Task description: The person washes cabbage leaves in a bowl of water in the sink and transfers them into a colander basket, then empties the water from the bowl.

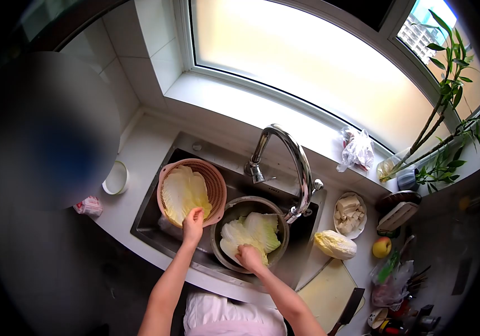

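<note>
My left hand [193, 222] is closed on the lower edge of a pale yellow cabbage leaf [181, 190], which lies in a pink plastic colander [216, 187] on the left of the sink. Over a round metal basin [216, 246] to the right, my right hand [248, 257] has its fingers bent against the cabbage leaves [259, 231] inside; its fingertips are partly hidden. Both vessels sit in the steel sink [146, 215], below a curved chrome faucet [301, 162].
Right of the sink are a small whole cabbage [335, 245], a bowl of white chunks [350, 215], an apple [381, 247], a cutting board [329, 291] and a knife [352, 307]. A white cup [116, 178] stands at left. A potted plant [408, 178] is on the sill.
</note>
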A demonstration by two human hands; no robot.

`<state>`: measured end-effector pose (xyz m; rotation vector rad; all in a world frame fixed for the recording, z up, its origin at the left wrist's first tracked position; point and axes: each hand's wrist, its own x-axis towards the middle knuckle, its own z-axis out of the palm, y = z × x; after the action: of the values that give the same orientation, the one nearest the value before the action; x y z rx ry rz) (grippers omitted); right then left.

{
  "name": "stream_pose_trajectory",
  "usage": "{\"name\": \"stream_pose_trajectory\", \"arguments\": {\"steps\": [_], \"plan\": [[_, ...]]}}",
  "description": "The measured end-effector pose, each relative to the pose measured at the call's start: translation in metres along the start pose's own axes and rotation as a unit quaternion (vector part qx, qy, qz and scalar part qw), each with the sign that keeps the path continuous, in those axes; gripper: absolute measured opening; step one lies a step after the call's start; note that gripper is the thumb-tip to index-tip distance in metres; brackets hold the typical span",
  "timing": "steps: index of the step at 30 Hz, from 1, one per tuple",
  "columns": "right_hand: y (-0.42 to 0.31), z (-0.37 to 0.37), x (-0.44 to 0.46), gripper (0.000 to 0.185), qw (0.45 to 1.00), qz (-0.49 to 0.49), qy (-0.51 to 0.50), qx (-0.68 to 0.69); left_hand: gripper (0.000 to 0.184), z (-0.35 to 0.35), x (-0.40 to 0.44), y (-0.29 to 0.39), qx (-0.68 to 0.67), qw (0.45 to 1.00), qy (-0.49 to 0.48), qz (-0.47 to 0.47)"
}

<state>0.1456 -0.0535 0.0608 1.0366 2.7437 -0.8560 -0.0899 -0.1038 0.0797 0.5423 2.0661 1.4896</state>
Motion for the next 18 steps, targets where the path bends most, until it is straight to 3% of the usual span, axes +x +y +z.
{"name": "stream_pose_trajectory", "arguments": {"steps": [1, 5, 7, 9, 11, 12, 15, 16, 18], "plan": [[0.003, -0.013, 0.001, 0.022, 0.998, 0.024, -0.025, 0.048, 0.023, 0.01, -0.011, -0.001, -0.078, 0.992, -0.068, -0.075], [0.01, -0.068, -0.003, 0.022, 0.991, 0.037, 0.047, 0.121, 0.033, 0.042, -0.041, 0.01, 0.066, 0.964, -0.207, -0.152], [0.011, -0.093, -0.003, 0.021, 0.99, 0.03, 0.064, 0.118, 0.051, 0.062, -0.048, 0.01, 0.063, 0.976, -0.185, -0.095], [0.008, -0.112, -0.006, 0.021, 0.985, 0.03, 0.141, 0.095, 0.068, 0.08, -0.058, 0.034, 0.038, 0.986, -0.132, -0.095], [-0.001, -0.128, -0.005, 0.019, 0.98, 0.025, 0.188, 0.067, 0.076, 0.097, -0.059, 0.035, -0.097, 0.972, -0.167, -0.133], [-0.004, -0.132, -0.003, 0.018, 0.976, 0.022, 0.212, 0.04, 0.076, 0.106, -0.058, 0.033, -0.04, 0.972, -0.186, -0.138], [0.003, -0.107, 0.01, 0.015, 0.966, 0.016, 0.258, 0.002, 0.068, 0.122, -0.067, 0.075, -0.308, 0.868, -0.278, -0.273], [0.003, -0.1, 0.01, 0.013, 0.971, 0.017, 0.236, 0.01, 0.068, 0.131, -0.064, 0.06, -0.308, 0.867, -0.28, -0.272], [0.006, -0.094, 0.005, 0.013, 0.976, 0.017, 0.214, 0.016, 0.057, 0.157, -0.051, 0.012, -0.215, 0.939, -0.183, -0.198]]}}
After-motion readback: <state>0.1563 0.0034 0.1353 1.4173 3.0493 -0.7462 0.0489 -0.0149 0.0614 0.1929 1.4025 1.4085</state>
